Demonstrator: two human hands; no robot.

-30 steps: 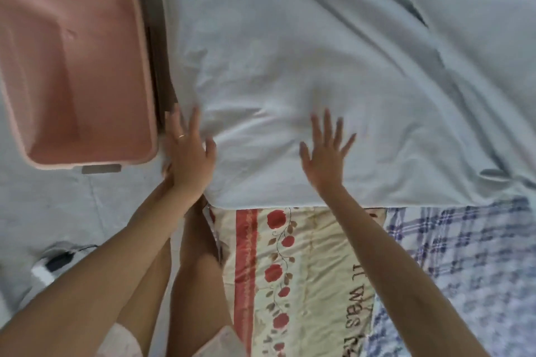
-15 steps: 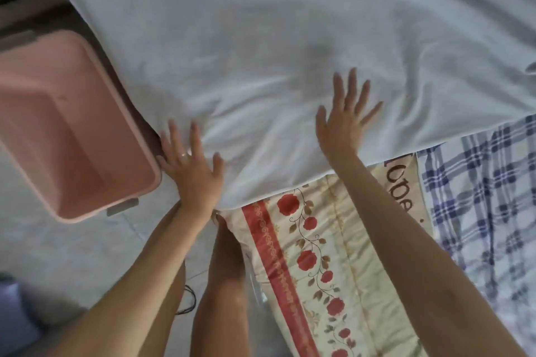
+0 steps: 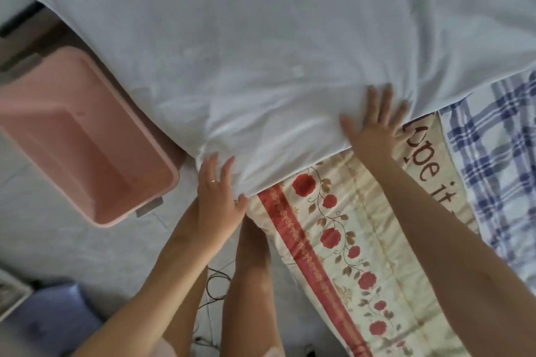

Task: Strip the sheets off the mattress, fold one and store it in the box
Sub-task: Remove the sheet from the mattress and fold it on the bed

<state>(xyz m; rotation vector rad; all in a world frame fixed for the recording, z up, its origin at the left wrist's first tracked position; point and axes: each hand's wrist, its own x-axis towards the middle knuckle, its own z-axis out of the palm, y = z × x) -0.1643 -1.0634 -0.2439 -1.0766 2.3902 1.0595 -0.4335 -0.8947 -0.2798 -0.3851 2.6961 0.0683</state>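
A white sheet lies spread over the mattress and fills the upper part of the view. My left hand rests flat on its near left corner, fingers apart, a ring on one finger. My right hand presses flat on the sheet's near edge further right, fingers spread. Neither hand grips the cloth. Below the sheet's edge a cream cover with red roses and a blue plaid sheet show. The pink box stands empty on the floor at the left, beside the bed.
The grey floor lies below the box. Thin dark cables trail on the floor near my legs. A blue object sits at the lower left, next to a pale item at the frame's edge.
The view has swung, so the box and bed appear tilted. My right hand slid rightwards along the sheet's near edge, away from my left hand, which stays at the corner.
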